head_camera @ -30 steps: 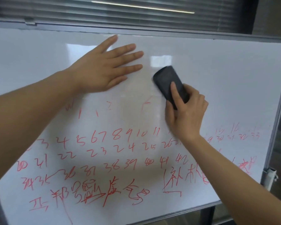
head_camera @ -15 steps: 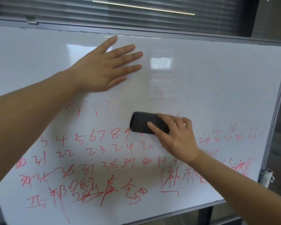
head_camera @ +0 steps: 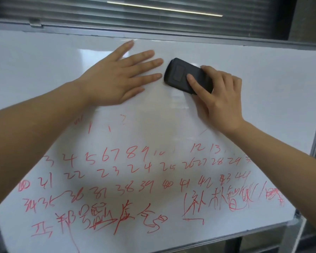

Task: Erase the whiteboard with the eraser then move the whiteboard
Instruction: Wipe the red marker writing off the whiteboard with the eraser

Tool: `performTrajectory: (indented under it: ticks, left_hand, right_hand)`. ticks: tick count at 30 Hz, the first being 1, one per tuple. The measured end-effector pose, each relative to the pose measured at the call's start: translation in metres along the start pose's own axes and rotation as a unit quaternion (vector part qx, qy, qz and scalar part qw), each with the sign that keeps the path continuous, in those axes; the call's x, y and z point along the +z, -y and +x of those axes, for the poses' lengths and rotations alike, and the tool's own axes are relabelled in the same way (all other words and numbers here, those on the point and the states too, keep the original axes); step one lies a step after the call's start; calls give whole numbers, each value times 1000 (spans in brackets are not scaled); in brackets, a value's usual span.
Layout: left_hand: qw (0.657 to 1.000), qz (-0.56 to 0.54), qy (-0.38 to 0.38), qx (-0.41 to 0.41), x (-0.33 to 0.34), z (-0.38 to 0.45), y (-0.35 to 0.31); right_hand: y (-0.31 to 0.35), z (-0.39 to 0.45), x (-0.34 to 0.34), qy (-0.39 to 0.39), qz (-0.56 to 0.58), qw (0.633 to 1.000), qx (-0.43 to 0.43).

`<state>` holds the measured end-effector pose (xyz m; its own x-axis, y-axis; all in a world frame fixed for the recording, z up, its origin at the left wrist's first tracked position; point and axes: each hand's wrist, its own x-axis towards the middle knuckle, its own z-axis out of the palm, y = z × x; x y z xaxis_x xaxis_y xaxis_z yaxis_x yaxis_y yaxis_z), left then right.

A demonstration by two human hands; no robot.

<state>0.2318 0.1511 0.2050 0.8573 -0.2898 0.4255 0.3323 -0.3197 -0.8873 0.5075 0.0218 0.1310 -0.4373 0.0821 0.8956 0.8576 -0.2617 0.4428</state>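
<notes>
Erasing is the step in hand, and we judge it less than half done. Our large white glossy whiteboard with its grey metal frame (head_camera: 244, 73) fills the view on its stand, tilted across the picture, and only its upper band is wiped clean. Below that band sit the red marker numbers and characters (head_camera: 131, 179): a few faint strokes near the middle, then 3 rows of numerals running up to 44, then a row of handwritten characters along the bottom edge.

Our left hand (head_camera: 117, 79) lies flat on the clean upper part, fingers straight and spread, holding nothing; it seems to steady the board. Our right hand (head_camera: 221, 99) grips the black rectangular eraser (head_camera: 182, 74), with the thumb across its back and the other fingers curled round its far edge. That eraser is pressed against the board high up, just beside the left hand's fingertips but not touching them.

As we see it, the next move calls for pulling the eraser down and across the rows of numerals in broad overlapping passes, with firm pressure where the characters are drawn thickest. The left hand should keep bracing. Moving the board comes only after the bottom row is gone.
</notes>
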Motion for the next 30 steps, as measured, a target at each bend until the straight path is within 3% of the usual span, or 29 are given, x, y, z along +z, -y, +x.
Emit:
performTrajectory:
  ticks: [7,16,24,30]
  left_hand:
    - [1000,-7,5,-2,0,1,0]
    - [1000,-7,7,-1,1,0,-1]
    - [1000,-4,-5,-5,1,-2,0]
    - [1000,-8,-4,-7,1,1,-2]
  right_hand:
    - [15,-56,-7,7,20,999,-25]
    - [29,-142,-23,71,30,993,-84]
    - [-6,-112,-23,83,10,982,-169]
    - [-42,-60,-15,57,-13,994,-95]
